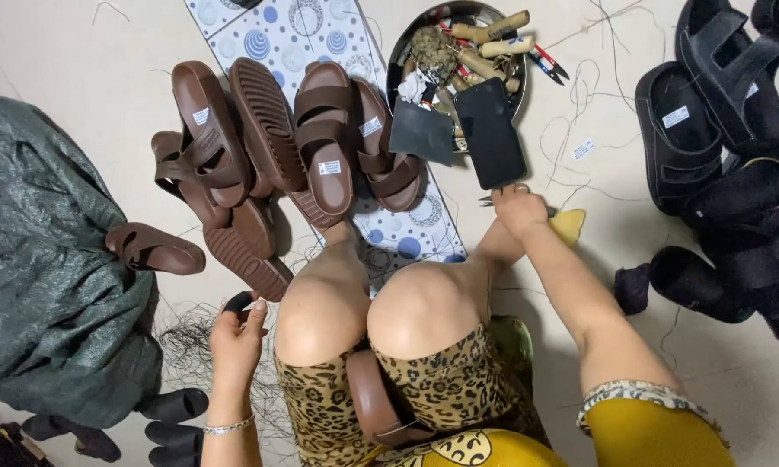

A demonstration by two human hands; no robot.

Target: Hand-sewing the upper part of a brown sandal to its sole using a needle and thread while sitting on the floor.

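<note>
Black strap piece (pixel 238 302) in left hand (pixel 236 340)

I read one head view | looks steeply down from above | close over knees (pixel 372 311) and floor (pixel 61 52) | arms enter from frame bottom

Brown rubber sandals (pixel 260 147) lie on a white, blue-dotted mat (pixel 303 30); black rubber sandals (pixel 709 112) sit apart; leopard-print shorts (pixel 441 389).

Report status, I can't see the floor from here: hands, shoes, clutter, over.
Left hand grips a small black piece. Right hand rests on the floor, closed on a thin metal tool. Brown sandal wedged in lap. Brown sandals piled ahead; loose threads by left hand.
</note>
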